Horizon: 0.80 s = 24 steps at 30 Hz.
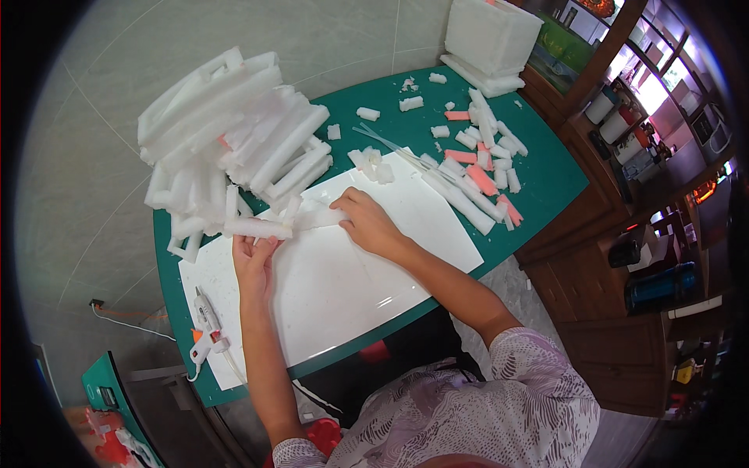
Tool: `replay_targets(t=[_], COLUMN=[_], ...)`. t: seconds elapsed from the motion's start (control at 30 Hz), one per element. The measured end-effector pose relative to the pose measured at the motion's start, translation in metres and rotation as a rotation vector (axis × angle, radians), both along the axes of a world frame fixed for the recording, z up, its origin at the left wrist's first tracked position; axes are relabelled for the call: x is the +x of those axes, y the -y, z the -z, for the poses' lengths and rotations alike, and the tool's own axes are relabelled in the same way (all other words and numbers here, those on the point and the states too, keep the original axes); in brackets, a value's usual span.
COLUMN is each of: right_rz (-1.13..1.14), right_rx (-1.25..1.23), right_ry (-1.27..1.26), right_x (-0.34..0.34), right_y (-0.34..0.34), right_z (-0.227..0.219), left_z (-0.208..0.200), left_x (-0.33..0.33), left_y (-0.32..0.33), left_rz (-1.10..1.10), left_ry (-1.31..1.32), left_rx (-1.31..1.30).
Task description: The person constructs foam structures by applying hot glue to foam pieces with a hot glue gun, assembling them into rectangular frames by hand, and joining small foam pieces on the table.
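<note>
Over the white board (351, 296), my left hand (255, 261) pinches a white foam strip (259, 227) from below, thumb against its near side. A flatter, paler foam piece (316, 218) reaches from that strip toward the right. My right hand (368, 221) grips this flatter piece at its right end, fingers curled over it. The two foam parts meet between my hands; whether they are joined I cannot tell. A white glue gun (207, 324) lies on the board's left edge, its cord trailing toward me.
A tall heap of white foam frames (234, 125) rises at the far left beside my left hand. Foam offcuts (374, 166), long strips (460, 199) and pink pieces (482, 179) scatter right on the green table (546, 175). A white foam box (491, 35) stands far right.
</note>
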State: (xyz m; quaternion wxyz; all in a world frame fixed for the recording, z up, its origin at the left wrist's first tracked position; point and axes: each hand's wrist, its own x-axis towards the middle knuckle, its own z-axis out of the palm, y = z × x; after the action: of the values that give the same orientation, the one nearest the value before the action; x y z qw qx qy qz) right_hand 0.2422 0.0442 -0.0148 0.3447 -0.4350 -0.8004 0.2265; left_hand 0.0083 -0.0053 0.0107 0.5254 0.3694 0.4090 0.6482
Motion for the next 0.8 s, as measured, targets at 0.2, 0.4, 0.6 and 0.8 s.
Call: replay_targets(t=[0.2,0.4,0.6,0.8], right_rz=[-0.004,-0.008,-0.018,-0.045], right_rx=[-0.007,-0.011,-0.024,-0.019], right_ry=[-0.003,0.015,-0.044,-0.143], right_x=[-0.0013,-0.0007,0.0004,0.0012], right_y=[0.0003,-0.0006,0.0014,-0.0063], right_z=[-0.0017,-0.0001,-0.0028,0.0033], left_z=[-0.0004,-0.0016,-0.0008,0.0029], left_x=[-0.0014,0.0009,0.0009,-0.0017], left_y=[0.0002,0.0001,0.0005,0.001], left_rz=[-0.004,0.003,0.017,-0.017], left_ry=[0.001,0.021,0.016,0.021], left_rx=[-0.004,0.006,0.009,0.006])
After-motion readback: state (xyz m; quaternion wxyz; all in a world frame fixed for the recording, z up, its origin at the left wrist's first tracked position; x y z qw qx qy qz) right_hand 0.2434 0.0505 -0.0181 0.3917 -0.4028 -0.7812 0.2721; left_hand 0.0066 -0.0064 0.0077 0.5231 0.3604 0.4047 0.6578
